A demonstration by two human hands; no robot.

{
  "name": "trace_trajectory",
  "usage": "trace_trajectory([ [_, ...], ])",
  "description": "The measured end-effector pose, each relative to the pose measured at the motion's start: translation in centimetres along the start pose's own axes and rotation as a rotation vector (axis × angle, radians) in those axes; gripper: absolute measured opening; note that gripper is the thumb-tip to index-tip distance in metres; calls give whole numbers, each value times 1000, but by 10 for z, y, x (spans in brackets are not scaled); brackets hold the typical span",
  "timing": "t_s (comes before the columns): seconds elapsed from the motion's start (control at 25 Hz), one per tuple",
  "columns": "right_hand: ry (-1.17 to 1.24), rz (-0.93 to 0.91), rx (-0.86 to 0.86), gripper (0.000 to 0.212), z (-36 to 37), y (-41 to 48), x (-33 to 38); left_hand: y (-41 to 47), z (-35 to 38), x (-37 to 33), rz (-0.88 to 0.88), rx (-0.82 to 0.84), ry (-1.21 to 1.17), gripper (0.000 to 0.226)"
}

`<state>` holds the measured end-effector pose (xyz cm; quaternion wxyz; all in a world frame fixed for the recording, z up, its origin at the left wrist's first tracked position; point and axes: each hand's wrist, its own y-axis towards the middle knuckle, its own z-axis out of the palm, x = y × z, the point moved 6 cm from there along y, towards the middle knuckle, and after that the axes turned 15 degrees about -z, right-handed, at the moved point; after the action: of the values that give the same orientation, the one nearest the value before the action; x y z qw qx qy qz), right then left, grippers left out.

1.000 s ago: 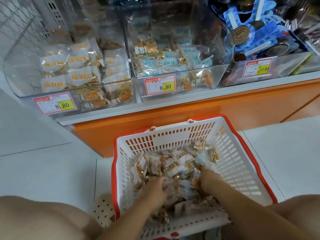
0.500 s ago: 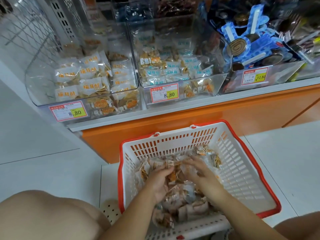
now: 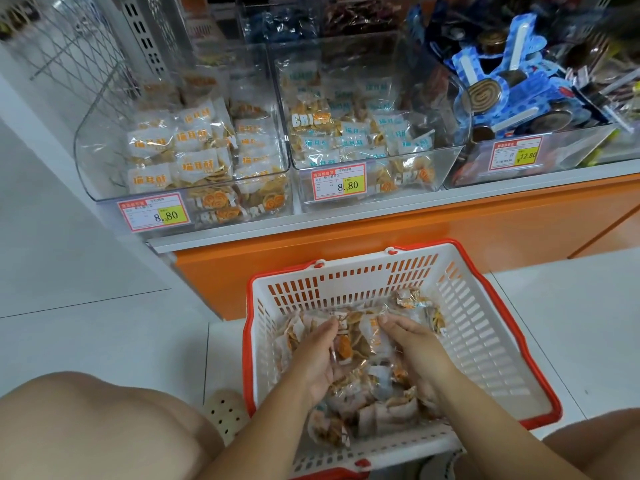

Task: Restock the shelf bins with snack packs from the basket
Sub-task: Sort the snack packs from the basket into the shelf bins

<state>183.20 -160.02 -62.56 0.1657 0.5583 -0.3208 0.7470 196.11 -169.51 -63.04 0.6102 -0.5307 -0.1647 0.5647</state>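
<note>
A white basket with a red rim (image 3: 485,334) stands on the floor before the shelf, holding several clear snack packs (image 3: 363,410). My left hand (image 3: 320,355) and my right hand (image 3: 415,348) are inside it, cupped toward each other around a bunch of snack packs (image 3: 353,341) gathered between the palms. Above, on the shelf, the left clear bin (image 3: 104,140) holds orange-labelled packs and the middle bin (image 3: 446,161) holds blue-labelled packs.
A third bin (image 3: 571,157) at the right holds blue lollipop-type packs. The orange shelf base (image 3: 381,233) runs behind the basket. My knees are at both lower corners, and a perforated shoe (image 3: 225,414) sits left of the basket on the white tiled floor.
Both hands have come up out of the pile and drawn together, scooping a bunch of packs between them. The view has tilted up toward the shelf bins.
</note>
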Motion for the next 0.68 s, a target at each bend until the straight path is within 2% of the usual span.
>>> trace_trajectory([
  [0.12,-174,-80,-39,25,-5,4,12,-2,-4,-3,21,-15,137,27],
  [0.28,-75,-26,17,47,8,3,25,-7,-11,-13,113,-66,69,28],
  [0.4,-32,-68,60,29,19,2,31,-12,-17,-18,156,-76,-40,22],
  [0.68,-20,-80,27,26,39,0,42,-38,-25,-28,190,-38,-125,23],
])
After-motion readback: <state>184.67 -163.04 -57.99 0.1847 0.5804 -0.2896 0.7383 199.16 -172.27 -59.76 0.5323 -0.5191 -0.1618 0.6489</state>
